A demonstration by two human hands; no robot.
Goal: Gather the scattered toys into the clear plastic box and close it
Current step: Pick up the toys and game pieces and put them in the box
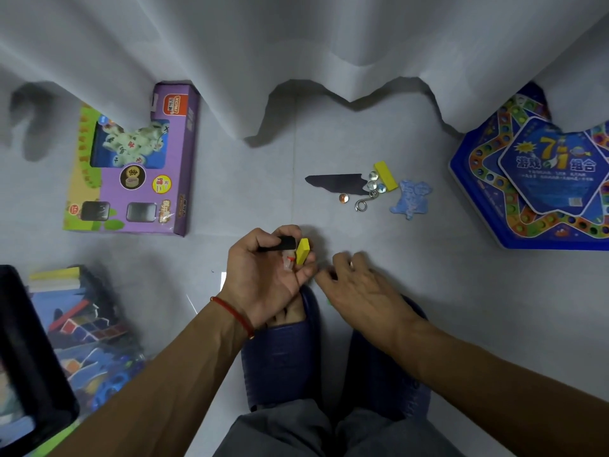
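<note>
Gathering: our left hand (273, 275) cups a yellow block (302, 251) and dark piece; right hand (359, 282) fingers loose, grasping nothing. Box (82, 331) far left of fingers; we'd clear the heap (372, 186) ahead next.

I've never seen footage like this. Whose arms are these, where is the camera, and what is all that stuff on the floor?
No machine here: a person wears a camera on the head, looking down at their own arms and slippers. The left hand holds a yellow block, a black piece and something small and clear. The right hand reaches down to the floor beside it. Ahead lies a heap of loose toys: another yellow block, glass marbles, a metal hook, a blue puzzle piece. The clear plastic box, partly filled, sits at left.
</note>
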